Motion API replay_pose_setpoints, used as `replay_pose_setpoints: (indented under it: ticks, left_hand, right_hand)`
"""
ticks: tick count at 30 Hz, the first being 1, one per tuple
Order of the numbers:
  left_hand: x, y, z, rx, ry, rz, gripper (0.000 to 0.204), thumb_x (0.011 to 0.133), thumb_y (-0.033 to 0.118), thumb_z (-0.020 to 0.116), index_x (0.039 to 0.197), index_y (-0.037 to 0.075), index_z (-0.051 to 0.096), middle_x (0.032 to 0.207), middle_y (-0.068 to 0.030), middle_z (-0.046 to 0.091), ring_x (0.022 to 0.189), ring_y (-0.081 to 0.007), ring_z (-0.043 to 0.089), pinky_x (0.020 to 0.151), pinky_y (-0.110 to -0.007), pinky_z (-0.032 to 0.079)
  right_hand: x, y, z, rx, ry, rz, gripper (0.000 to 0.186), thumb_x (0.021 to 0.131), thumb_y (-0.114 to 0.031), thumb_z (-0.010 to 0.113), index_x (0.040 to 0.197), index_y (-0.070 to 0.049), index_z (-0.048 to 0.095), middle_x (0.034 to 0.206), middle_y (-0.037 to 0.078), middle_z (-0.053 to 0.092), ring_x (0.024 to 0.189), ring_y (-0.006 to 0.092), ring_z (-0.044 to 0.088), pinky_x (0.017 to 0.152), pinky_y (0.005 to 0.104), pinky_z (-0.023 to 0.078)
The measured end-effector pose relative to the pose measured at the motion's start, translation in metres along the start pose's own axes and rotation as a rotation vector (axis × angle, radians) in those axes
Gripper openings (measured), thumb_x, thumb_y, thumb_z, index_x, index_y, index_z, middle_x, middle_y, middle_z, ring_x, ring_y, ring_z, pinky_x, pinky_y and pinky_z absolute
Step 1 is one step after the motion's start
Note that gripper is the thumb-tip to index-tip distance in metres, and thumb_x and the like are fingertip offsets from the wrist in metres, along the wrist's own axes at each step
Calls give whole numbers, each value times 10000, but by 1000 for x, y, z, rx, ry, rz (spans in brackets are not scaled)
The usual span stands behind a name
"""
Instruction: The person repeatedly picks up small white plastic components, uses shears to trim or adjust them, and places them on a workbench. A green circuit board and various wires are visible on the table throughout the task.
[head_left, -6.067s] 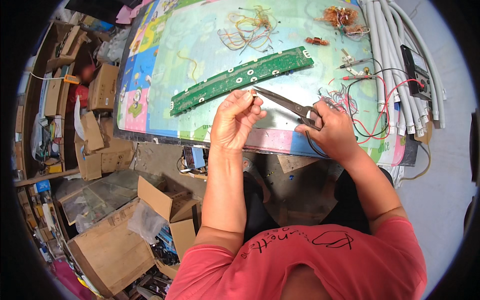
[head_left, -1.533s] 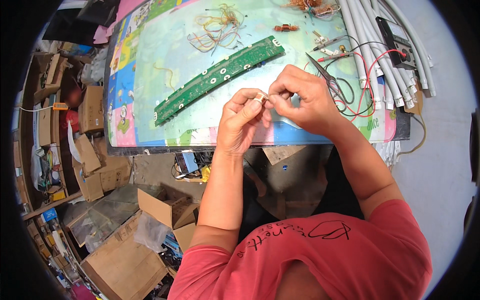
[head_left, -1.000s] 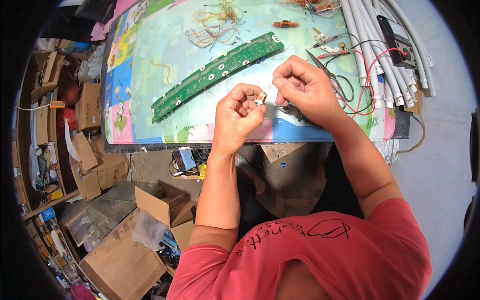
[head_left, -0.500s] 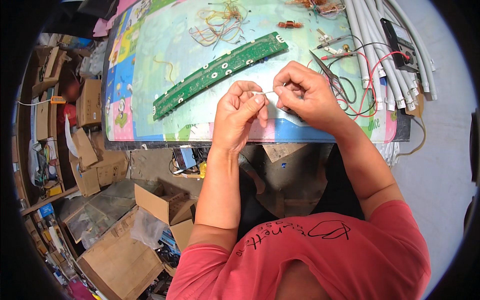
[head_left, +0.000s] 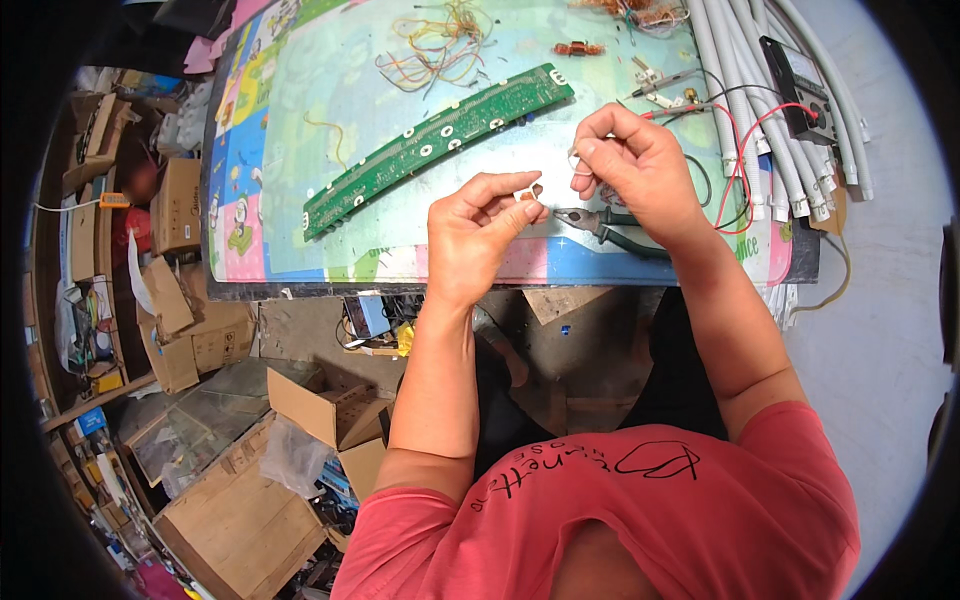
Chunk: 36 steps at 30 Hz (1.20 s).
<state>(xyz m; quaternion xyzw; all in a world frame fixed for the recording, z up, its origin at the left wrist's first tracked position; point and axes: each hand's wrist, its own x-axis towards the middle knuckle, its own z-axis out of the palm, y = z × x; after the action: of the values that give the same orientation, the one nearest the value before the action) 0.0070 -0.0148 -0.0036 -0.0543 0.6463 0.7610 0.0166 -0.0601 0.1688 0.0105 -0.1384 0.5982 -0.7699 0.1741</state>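
Observation:
Above the near part of the table, my left hand point(head_left: 468, 235) pinches a small white and copper-coloured piece point(head_left: 530, 193) between thumb and fingertips; its exact kind is too small to tell. To its right and slightly farther off, my right hand point(head_left: 640, 175) is closed on a thin white wire point(head_left: 578, 168), a short bit of which shows by the fingertips. A gap separates the hands. Dark-handled pliers point(head_left: 598, 226) lie on the table beneath and between them, partly covered by my right wrist. Behind my left hand, a long green circuit board point(head_left: 435, 145) rests slantwise.
Tangled thin wires point(head_left: 435, 45) and a copper coil point(head_left: 579, 48) lie at the back. On the right are white tubes point(head_left: 745, 100), a black multimeter point(head_left: 797, 85) and its red and black leads. Cardboard boxes point(head_left: 330, 410) stand on the floor at left.
My right hand has moved away from my left, rightward and farther from me. The pliers and the copper-coloured part of the held piece now show. Scissors are now mostly hidden behind my right hand.

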Motion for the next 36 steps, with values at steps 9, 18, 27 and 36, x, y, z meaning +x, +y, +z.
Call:
replay_pose_setpoints:
  ticks: [9, 18, 27, 36]
  left_hand:
    - [1, -3, 6, -19, -10, 198, 281, 788, -76, 670, 1034, -26, 542, 934, -146, 658, 814, -186, 661, 767, -295, 550]
    - [5, 0, -2, -168, 89, 31, 161, 870, 46, 633, 994, -37, 573, 886, -178, 667, 733, -205, 674, 688, -310, 567]
    - [3, -5, 2, 35, 107, 56, 131, 845, -4, 648, 951, -63, 600, 861, -133, 664, 751, -186, 667, 705, -300, 564]
    - [6, -7, -7, 3, 107, 113, 202, 795, -80, 667, 975, -40, 584, 876, -96, 641, 810, -178, 662, 746, -291, 548]
  right_hand:
    - [4, 7, -9, 111, 71, 49, 108, 901, -116, 584, 899, -7, 580, 805, 37, 590, 719, 124, 621, 633, 256, 515]
    - [3, 3, -8, 130, 66, 84, 140, 912, -148, 574, 905, -8, 583, 805, 44, 593, 714, 124, 608, 649, 271, 520]
    - [3, 0, -23, 190, 65, 3, 105, 915, -129, 563, 908, -26, 583, 797, 51, 604, 701, 119, 607, 656, 266, 529]
    - [-1, -19, -35, -170, 8, 110, 127, 897, -136, 579, 840, -24, 598, 677, 41, 608, 628, 113, 600, 596, 230, 485]
